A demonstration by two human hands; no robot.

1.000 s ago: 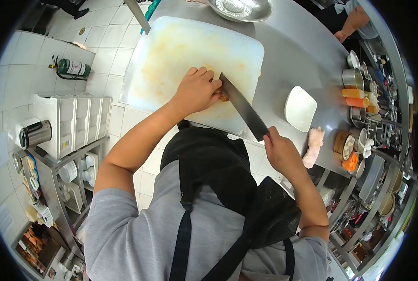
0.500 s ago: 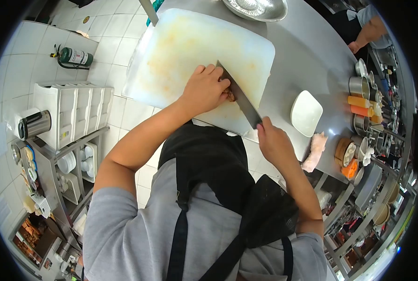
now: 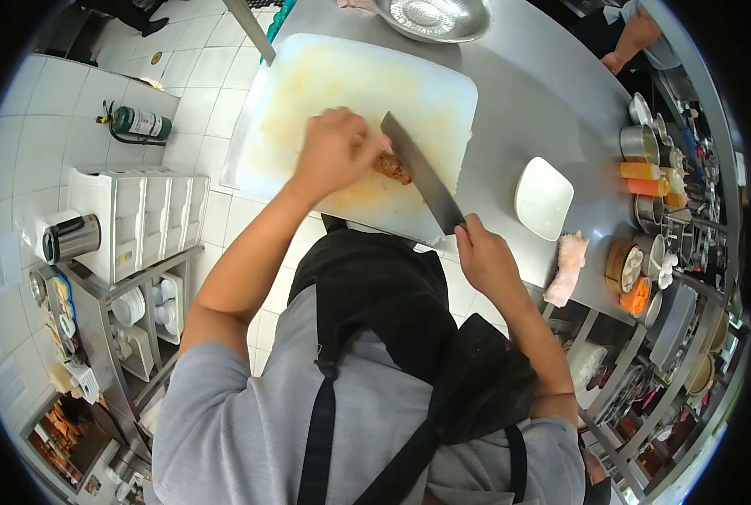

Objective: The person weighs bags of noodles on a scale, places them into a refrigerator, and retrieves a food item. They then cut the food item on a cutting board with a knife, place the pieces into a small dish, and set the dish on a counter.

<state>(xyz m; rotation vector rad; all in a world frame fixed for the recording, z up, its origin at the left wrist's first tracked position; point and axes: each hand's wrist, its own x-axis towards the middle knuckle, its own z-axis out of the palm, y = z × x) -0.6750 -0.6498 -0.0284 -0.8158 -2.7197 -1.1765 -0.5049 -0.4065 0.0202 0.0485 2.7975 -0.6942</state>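
A piece of brown cooked meat (image 3: 393, 167) lies on the white cutting board (image 3: 367, 76), which has yellowish stains. My left hand (image 3: 333, 156) is just left of the meat, over the board. Its fingers are smeared by motion, so I cannot make out whether they pinch anything. In my right hand (image 3: 487, 257), closed around the handle, is a kitchen knife (image 3: 422, 177) with a broad, dark blade. That blade slants across the board along the right side of the meat, its tip pointing away from me.
Behind the board stands a metal bowl (image 3: 434, 18). On the steel table (image 3: 502, 109) to the right are a white dish (image 3: 544, 199) and a folded pinkish cloth (image 3: 567, 269). Sauce bottles (image 3: 645, 178) and pots line the far right, near another person's arm (image 3: 632, 40).
My left hand has shifted left off the meat, exposing more of it. The knife stays in my right hand, and its blade now stands slightly apart from my left fingers. The view has shifted slightly.
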